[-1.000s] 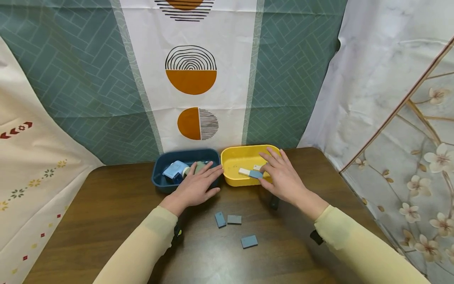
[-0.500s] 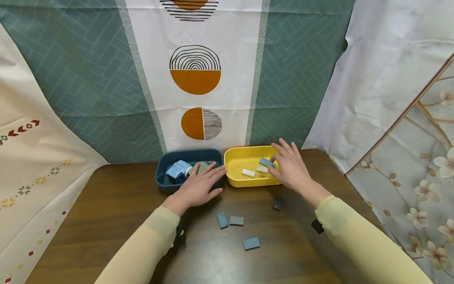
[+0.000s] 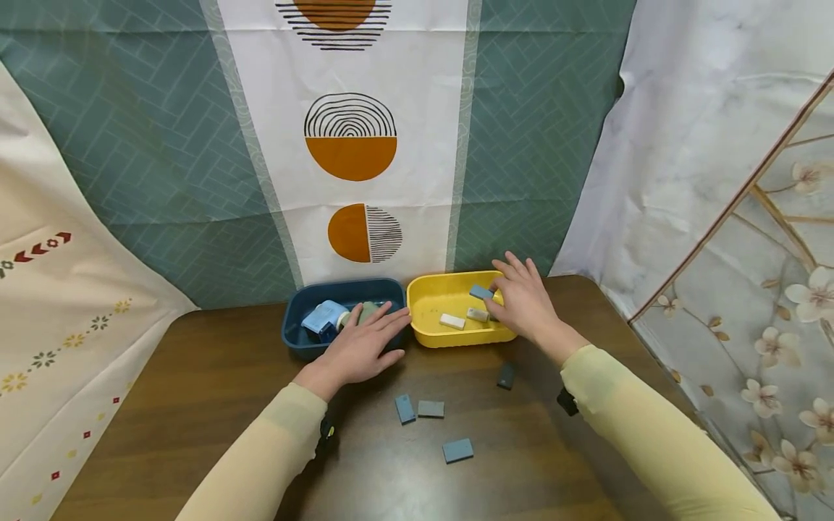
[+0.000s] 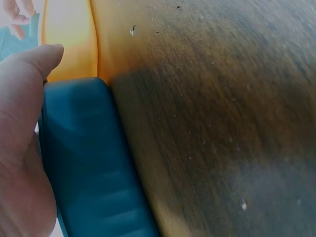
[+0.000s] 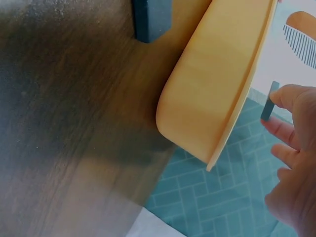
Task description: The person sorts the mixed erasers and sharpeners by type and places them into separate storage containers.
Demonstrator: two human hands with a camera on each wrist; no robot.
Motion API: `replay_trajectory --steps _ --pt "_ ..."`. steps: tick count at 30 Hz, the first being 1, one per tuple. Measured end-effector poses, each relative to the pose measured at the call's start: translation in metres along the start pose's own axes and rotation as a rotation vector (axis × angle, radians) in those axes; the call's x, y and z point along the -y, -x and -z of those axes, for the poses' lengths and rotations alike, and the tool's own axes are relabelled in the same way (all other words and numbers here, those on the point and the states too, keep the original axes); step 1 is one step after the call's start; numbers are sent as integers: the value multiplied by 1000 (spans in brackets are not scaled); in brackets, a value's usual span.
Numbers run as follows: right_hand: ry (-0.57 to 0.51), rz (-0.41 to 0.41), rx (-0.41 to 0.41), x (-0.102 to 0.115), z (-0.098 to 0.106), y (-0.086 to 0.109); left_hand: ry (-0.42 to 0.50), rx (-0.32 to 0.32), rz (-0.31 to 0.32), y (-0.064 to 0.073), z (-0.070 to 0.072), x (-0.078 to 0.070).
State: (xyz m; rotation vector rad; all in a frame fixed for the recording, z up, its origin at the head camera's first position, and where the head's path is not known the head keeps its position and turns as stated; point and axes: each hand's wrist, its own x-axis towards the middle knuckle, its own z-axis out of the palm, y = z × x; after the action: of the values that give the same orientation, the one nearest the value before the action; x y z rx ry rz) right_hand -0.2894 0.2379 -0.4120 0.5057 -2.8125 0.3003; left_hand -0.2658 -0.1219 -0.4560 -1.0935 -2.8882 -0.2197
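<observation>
My right hand [image 3: 521, 300] pinches a small blue rectangular block [image 3: 481, 291] between thumb and index finger, above the yellow bin [image 3: 426, 334]. The right wrist view shows this block [image 5: 269, 101] held on edge at the fingertips, the other fingers spread behind. Two white blocks, one left [image 3: 452, 321] and one right [image 3: 478, 315], lie on the bin floor. My left hand [image 3: 358, 347] lies with fingers extended over the navy bin [image 3: 296, 346], fingertips near where the two bins meet. In the left wrist view, the left thumb [image 4: 47, 57] overlaps the yellow bin's corner.
Inside the navy bin are a light blue package [image 3: 324, 316] and a green item [image 3: 368, 311] partly behind the left hand. On the wooden table [image 3: 195, 405] lie several blocks: blue [image 3: 405, 409], grey [image 3: 431, 409], another blue [image 3: 458, 450] and a dark one [image 3: 504, 375].
My right hand has moved to the right and back over the yellow bin, carrying the blue block away from beside the left white block. The left hand has stayed over the navy bin.
</observation>
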Motion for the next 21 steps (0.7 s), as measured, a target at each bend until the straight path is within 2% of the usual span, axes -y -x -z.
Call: replay_trajectory --steps 6,12,21 --pt "6 -42 30 2 -10 -4 14 -5 10 4 -4 0" --pt "8 -56 63 2 -10 -9 17 16 15 5 -3 2" --pt "13 -87 73 -2 -12 -15 16 0 14 3 1 0"
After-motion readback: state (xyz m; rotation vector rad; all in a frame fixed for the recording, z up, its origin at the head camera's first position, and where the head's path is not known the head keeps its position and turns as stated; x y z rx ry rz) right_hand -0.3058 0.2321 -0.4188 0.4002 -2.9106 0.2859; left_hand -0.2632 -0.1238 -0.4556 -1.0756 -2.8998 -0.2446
